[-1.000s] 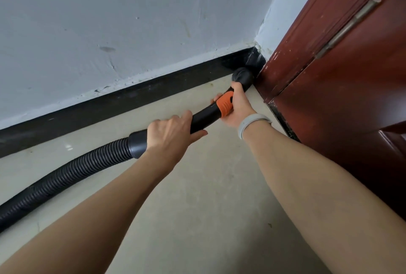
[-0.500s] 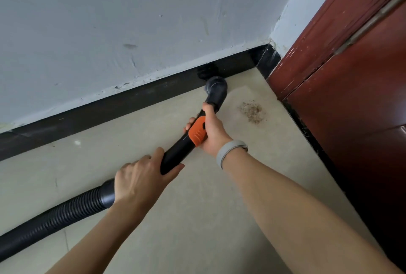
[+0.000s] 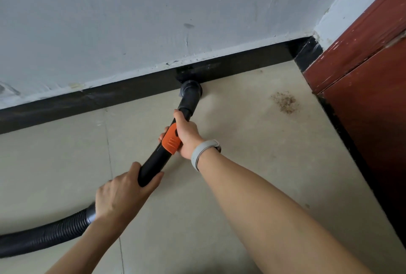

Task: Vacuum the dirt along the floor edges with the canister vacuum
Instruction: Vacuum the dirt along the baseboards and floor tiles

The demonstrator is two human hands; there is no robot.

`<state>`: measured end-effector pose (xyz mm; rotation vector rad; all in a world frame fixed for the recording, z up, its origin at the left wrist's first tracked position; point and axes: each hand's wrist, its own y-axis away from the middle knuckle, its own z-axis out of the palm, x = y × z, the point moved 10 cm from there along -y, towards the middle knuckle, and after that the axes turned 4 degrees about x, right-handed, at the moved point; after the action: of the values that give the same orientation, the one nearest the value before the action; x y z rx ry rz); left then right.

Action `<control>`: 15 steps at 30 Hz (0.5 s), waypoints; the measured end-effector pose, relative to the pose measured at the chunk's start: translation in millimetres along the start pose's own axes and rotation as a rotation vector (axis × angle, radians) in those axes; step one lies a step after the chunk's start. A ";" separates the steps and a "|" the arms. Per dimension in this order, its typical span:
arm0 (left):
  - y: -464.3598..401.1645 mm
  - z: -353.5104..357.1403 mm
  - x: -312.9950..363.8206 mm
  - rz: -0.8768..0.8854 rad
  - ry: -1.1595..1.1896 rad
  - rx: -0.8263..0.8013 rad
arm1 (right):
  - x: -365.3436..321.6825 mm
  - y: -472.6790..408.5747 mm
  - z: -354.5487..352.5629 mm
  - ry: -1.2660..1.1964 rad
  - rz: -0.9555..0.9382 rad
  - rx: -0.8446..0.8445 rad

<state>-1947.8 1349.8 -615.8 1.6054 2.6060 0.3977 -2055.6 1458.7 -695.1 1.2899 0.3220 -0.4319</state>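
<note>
2 hands grip 1 black wand (image 3: pixel 161 159) that runs diagonally from lower left toward the upper middle of the frame. The left hand (image 3: pixel 123 194) is wrapped shut around the wand's lower end, thumb over the top and fingers (image 3: pixel 116 180) curled over its left side, just above the grey cuff where the ribbed hose (image 3: pixel 44 238) leaves toward the lower left edge. The right hand (image 3: pixel 186 133) is closed on the wand higher up, beside the orange slider (image 3: pixel 171 139), thumb lying along the tube toward the nozzle (image 3: pixel 190 90); a grey band (image 3: pixel 203 151) circles that wrist. The nozzle sits on the floor (image 3: pixel 241 163), touching the black baseboard (image 3: pixel 131 89), beyond the right fingertips. 1 patch of brown dirt (image 3: pixel 284 102) lies right of the nozzle, near the red door (image 3: pixel 373 102).
</note>
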 end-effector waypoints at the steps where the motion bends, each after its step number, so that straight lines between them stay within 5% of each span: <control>1: 3.3 0.3 -6.5 -0.015 -0.008 -0.006 | 4.5 -0.3 6.4 0.038 0.006 -0.008; 15: 76.3 23.3 -34.9 -0.042 0.057 -0.150 | 65.0 37.9 31.7 0.264 0.093 -0.074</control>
<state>-1861.2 1355.8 -622.6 1.5113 2.5757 0.6287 -1980.6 1427.9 -685.0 1.2846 0.4927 -0.1684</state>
